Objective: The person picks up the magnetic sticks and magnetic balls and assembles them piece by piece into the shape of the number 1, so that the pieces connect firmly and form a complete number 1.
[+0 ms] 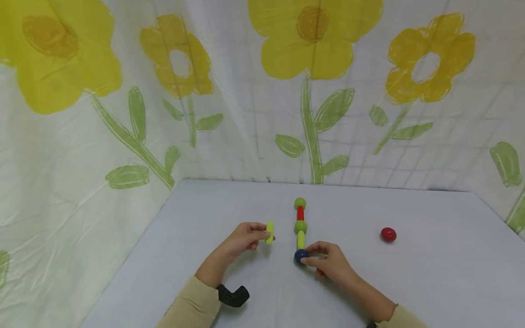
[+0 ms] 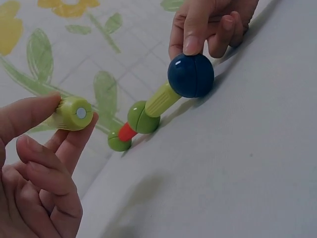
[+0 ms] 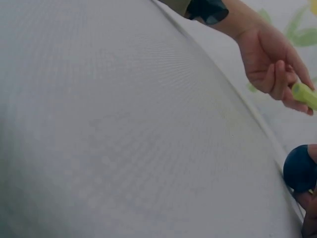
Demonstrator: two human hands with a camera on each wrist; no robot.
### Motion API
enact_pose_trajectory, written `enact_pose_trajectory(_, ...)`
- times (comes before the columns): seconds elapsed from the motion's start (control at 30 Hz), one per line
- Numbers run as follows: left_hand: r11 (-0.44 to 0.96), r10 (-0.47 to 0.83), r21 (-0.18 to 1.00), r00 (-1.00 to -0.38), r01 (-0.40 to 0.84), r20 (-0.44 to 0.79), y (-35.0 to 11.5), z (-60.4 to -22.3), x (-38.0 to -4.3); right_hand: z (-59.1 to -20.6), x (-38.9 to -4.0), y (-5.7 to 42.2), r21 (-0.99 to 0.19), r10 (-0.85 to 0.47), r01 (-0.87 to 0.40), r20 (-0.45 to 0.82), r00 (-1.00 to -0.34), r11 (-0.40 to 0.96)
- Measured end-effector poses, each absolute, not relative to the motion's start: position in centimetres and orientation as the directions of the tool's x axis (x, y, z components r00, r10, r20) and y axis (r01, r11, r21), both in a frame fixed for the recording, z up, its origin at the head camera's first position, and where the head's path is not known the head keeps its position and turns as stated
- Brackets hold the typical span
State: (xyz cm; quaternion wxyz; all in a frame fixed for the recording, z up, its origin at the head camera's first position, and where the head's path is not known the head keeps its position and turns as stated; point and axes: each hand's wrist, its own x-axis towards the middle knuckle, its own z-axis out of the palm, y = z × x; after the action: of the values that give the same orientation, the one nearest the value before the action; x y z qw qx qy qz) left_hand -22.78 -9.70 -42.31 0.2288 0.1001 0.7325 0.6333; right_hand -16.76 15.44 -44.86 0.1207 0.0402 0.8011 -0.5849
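1. Left hand (image 1: 242,239) had the loose yellow-green, ridged, cylindrical rod (image 1: 269,233) pinched between its thumb and fingers, raised off the table (image 1: 430,273).
2. That rod stood apart from the row of joined pieces, just to its left; the left wrist view showed a pale round disc (image 2: 81,113) set in its end.
3. Right hand (image 1: 330,262) gripped the glossy dark-blue ball (image 1: 299,255) between thumb and fingers, at the near end of the row.
4. From the blue ball, the row ran away from the person in a nearly straight line: a yellow-green ridged rod (image 1: 301,240), a glossy light-green ball (image 1: 301,226), a short red rod (image 1: 301,213) and a second light-green ball (image 1: 300,203) at the far end, each piece touching its neighbour.
5. On the right of the table, well apart from the row and both hands, lay a glossy dark-red rounded piece (image 1: 388,234).
6. Beige sleeves (image 1: 193,303) covered the forearms, and a black curved device (image 1: 234,296) showed at the left wrist.
7. Behind the table hung a white sheet (image 1: 246,114) printed with yellow flowers and green leaves.
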Motion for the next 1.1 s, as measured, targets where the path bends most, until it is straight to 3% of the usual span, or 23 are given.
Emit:
enact_pose_trajectory(0.5, 0.319, 0.409, 0.929, -0.857, -0.187, -0.313, -7.8, -42.7, -21.6, -44.8, -17.5, 15.4, -0.929, -0.065, 0.214, -0.244, -0.968, 0.302)
enact_pose_trajectory(1.1, 0.408, 0.518, 0.906, -0.790, -0.109, -0.329, -5.8, -42.9, -19.6, -45.1, -17.5, 15.7, -0.935, -0.099, 0.190, -0.229, -0.968, 0.300)
